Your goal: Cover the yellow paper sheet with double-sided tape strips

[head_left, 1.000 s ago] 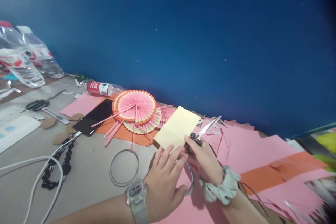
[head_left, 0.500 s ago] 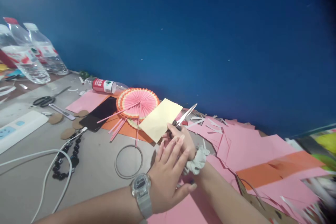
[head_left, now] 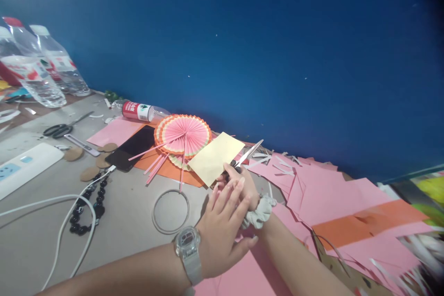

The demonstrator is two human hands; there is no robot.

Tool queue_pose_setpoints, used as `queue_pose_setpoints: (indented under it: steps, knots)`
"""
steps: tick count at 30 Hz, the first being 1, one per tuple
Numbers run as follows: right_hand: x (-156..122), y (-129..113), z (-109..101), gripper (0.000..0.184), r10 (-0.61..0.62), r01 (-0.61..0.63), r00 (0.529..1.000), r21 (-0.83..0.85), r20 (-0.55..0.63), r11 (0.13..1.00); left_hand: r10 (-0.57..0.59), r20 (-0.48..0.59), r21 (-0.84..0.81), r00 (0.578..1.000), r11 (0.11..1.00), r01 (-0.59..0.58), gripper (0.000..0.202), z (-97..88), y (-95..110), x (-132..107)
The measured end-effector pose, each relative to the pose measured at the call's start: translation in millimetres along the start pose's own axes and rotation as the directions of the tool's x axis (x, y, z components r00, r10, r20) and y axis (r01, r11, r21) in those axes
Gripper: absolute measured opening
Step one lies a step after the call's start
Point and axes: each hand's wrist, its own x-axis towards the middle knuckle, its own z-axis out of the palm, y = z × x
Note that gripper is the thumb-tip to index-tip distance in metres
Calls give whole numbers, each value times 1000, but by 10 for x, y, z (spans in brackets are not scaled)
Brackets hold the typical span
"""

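Observation:
My right hand (head_left: 245, 189), with a pale scrunchie (head_left: 260, 212) at its wrist, is closed around scissors (head_left: 249, 152). Their dark handles are in the fingers and the silver blades point up and to the right. A pale yellow sheet of paper (head_left: 217, 158) lies just beyond that hand and touches its fingers; whether they grip it is hidden. My left hand (head_left: 222, 231), wearing a clear watch (head_left: 188, 243), rests across the back of my right hand with fingers stretched out and holds nothing. A pleated pink and orange paper fan (head_left: 185, 132) lies left of the yellow sheet.
Pink sheets (head_left: 322, 189) and an orange strip (head_left: 367, 224) cover the right side. Leftward are a metal ring (head_left: 170, 231), black phone (head_left: 132, 150), beads (head_left: 100, 199), white cable (head_left: 92, 240), other scissors (head_left: 58, 130) and several bottles (head_left: 45, 83). A blue wall (head_left: 225, 55) rises behind.
The yellow sheet and the scissors have shifted very slightly to the right. Both hands keep nearly the same pose, the left still lying over the right.

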Motion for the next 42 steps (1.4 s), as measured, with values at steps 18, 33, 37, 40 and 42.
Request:
queue_pose_setpoints:
  steps: [18,33,37,40,42]
  knots:
    - [-1028,452,-724,24,-132,164,982,255,-138,953,-382,18,-712,924,644,280,33,-65,-67,72]
    - [-1212,496,-1565,36,-233,139,906,-271,-353,952,-353,247,-692,902,587,420,28,-18,-37,112]
    - [-1313,531,-1684,36,-310,91,890,-537,-334,839,-350,179,-606,919,697,383,20,-67,-18,97]
    - [-1429,532,-1884,35,-328,67,900,-651,-288,756,-344,82,-551,936,767,330,12,-188,94,58]
    - [-1517,548,-2072,36,-340,48,890,-679,-304,732,-261,42,-501,964,830,246,9,-262,251,4]
